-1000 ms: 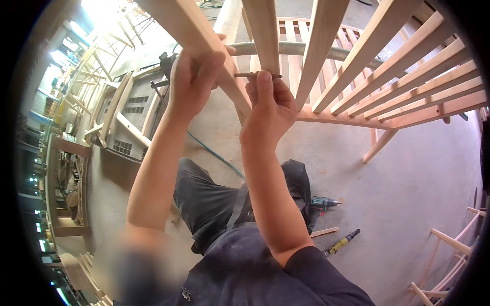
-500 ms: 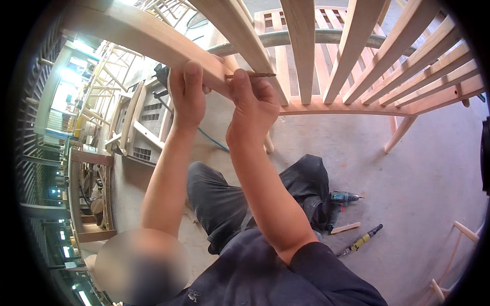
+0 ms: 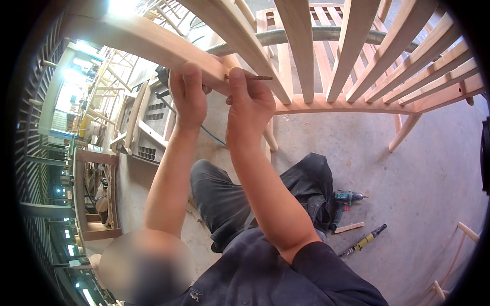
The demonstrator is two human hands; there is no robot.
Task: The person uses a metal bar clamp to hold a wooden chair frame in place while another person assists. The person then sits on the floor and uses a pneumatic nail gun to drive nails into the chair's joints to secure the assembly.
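A slatted wooden bench point(image 3: 337, 104) fills the top of the view, with a thick rounded arm point(image 3: 145, 43) reaching to the upper left. My left hand point(image 3: 189, 97) is wrapped round the end part of that arm, thumb on its upper face. Close beside it, my right hand point(image 3: 249, 104) pinches a thin, dark, pencil-like rod point(image 3: 260, 78) between thumb and fingers. The rod lies across the fingers, one end touching or almost touching the wooden arm's end and the other pointing right toward the slats. What exactly the rod is, I cannot make out.
On the floor to the right of my knees lie a teal cordless drill point(image 3: 349, 196), a thin wood strip point(image 3: 349, 227) and a yellow-green air tool point(image 3: 365, 240). A thin teal hose point(image 3: 213, 135) runs behind my arms. Wooden chair frames point(image 3: 140, 120) stand at the left.
The view has shifted slightly. My right hand has turned a little and moved slightly left with the rod; my left hand keeps its hold on the wooden arm.
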